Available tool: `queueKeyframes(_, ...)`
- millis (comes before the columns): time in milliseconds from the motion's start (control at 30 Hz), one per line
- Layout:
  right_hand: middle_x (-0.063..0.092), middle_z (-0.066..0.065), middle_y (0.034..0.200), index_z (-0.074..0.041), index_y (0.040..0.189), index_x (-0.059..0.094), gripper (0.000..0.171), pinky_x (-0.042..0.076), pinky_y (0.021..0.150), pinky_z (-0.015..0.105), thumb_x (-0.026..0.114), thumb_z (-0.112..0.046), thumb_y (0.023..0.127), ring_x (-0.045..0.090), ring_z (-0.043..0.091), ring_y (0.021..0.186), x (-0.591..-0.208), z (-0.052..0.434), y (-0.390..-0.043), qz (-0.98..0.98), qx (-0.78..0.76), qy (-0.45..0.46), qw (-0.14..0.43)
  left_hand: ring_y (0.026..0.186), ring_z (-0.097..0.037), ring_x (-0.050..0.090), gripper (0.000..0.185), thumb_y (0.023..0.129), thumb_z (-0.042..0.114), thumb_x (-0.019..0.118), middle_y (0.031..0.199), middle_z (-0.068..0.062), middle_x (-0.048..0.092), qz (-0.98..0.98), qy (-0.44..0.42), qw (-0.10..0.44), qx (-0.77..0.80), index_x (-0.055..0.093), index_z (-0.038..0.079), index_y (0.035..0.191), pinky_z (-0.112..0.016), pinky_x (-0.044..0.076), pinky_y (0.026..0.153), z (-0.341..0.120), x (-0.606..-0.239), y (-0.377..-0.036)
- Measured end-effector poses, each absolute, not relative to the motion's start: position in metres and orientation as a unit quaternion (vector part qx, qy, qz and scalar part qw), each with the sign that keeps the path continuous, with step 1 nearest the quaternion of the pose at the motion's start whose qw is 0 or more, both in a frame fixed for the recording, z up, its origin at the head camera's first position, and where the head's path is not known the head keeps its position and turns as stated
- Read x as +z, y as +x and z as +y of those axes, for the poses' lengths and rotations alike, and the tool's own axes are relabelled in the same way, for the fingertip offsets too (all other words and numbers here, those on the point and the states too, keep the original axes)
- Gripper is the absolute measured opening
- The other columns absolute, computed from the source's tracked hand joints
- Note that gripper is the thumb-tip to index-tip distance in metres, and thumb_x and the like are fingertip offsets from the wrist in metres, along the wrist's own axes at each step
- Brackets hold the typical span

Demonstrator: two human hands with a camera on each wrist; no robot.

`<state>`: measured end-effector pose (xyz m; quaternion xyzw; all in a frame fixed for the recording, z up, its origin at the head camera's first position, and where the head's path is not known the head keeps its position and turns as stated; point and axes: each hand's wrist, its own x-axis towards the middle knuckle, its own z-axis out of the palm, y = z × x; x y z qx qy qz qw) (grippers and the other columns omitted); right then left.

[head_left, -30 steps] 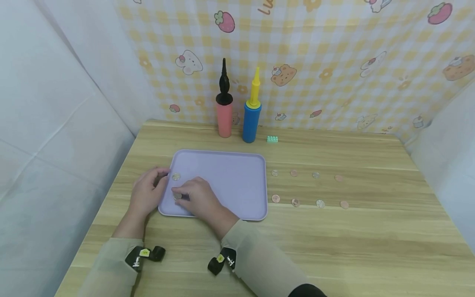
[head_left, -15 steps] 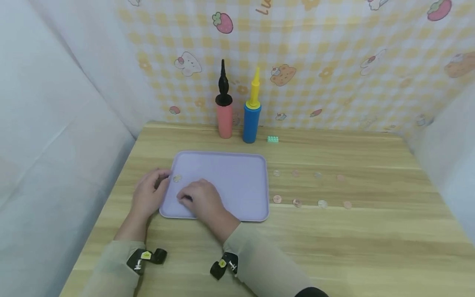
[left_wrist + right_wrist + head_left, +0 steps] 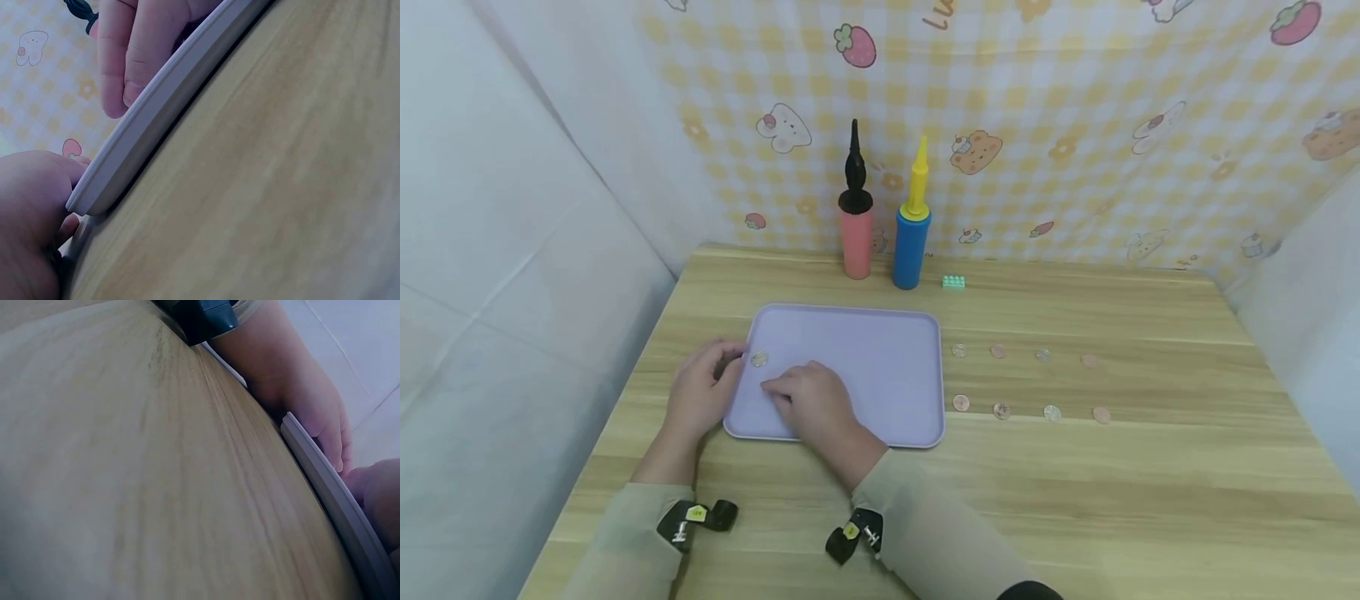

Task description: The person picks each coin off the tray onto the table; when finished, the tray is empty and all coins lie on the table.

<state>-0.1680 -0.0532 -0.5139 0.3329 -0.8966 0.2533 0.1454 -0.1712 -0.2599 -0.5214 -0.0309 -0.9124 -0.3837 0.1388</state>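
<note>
A lilac tray (image 3: 880, 375) lies on the table. My left hand (image 3: 702, 385) holds its left edge, fingertips at the rim and thumb along the side. The left wrist view shows this hand (image 3: 28, 219) wrapped at the tray's corner. Over the tray's left part, my right hand (image 3: 816, 404) has its thumb and index finger brought together low at the surface. The coin seen there earlier is hidden by these fingers. Another silvery coin (image 3: 760, 358) lies flat on the tray near the left rim, just beyond the right fingertips. In the left wrist view, the right fingers (image 3: 147, 62) point down behind the rim.
Two rows of silvery and copper coins, among them a copper coin (image 3: 961, 403), lie right of the tray. Behind it stand a pink pump (image 3: 856, 242), a blue pump (image 3: 910, 250) and a small green toy brick (image 3: 953, 282). A patterned cloth (image 3: 1037, 100) hangs behind.
One second ago a coin showed between my right thumb and index finger; now it is out of sight. The right fingertips have shifted slightly right and drawn together. My left hand stays at the rim.
</note>
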Motion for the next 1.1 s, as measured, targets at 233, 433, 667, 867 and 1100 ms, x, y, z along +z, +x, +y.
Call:
queueKeyframes(233,0.08,-0.01,0.094,-0.02,0.112,0.086,0.023,0.051,0.082,0.018,0.086,-0.023,0.089,0.069,0.004,0.084,-0.5174,-0.0526,-0.1695,-0.893,0.277,0.333,0.124,0.107,-0.036,0.068,0.021,0.105,0.009,0.062,0.119,-0.018,0.074,-0.913,-0.042,0.155,-0.374,0.074,0.002,0.122,-0.051,0.05,0.089,-0.2593,-0.5248,-0.1727)
queueKeyframes(433,0.081,-0.003,0.097,-0.013,0.117,0.083,0.034,0.051,0.081,0.016,0.092,-0.013,0.084,0.065,0.004,0.082,-0.5199,-0.0513,-0.1714,-0.862,0.415,0.28,0.083,0.111,-0.039,0.067,0.022,0.106,0.009,0.061,0.121,-0.02,0.074,-0.914,-0.039,0.15,-0.376,0.073,0.001,0.122,-0.057,0.049,0.093,-0.2584,-0.5248,-0.1722)
queueKeyframes(667,0.078,-0.004,0.084,-0.01,0.118,0.082,0.037,0.049,0.073,0.012,0.093,-0.015,0.084,0.059,-0.004,0.072,-0.5181,-0.0514,-0.1721,-0.851,0.455,0.255,0.064,0.135,-0.048,0.056,0.025,0.107,0.014,0.06,0.137,-0.025,0.067,-0.915,-0.019,0.126,-0.382,0.072,0.002,0.126,-0.069,0.042,0.11,-0.2592,-0.5236,-0.1713)
queueKeyframes(867,0.078,-0.008,0.082,-0.013,0.111,0.086,0.035,0.047,0.067,0.008,0.097,-0.025,0.08,0.056,-0.009,0.068,-0.5137,-0.0506,-0.1704,-0.857,0.445,0.254,0.052,0.141,-0.049,0.051,0.025,0.108,0.015,0.06,0.14,-0.024,0.066,-0.918,-0.016,0.119,-0.377,0.072,0.003,0.127,-0.071,0.036,0.115,-0.2604,-0.5237,-0.1724)
queueKeyframes(1100,0.073,-0.01,0.079,-0.014,0.103,0.087,0.033,0.045,0.068,0.009,0.1,-0.029,0.076,0.056,-0.006,0.07,-0.5134,-0.0514,-0.171,-0.85,0.447,0.273,0.053,0.143,-0.05,0.049,0.024,0.107,0.012,0.06,0.138,-0.025,0.067,-0.918,-0.022,0.121,-0.376,0.071,0.002,0.126,-0.071,0.035,0.116,-0.2603,-0.5227,-0.173)
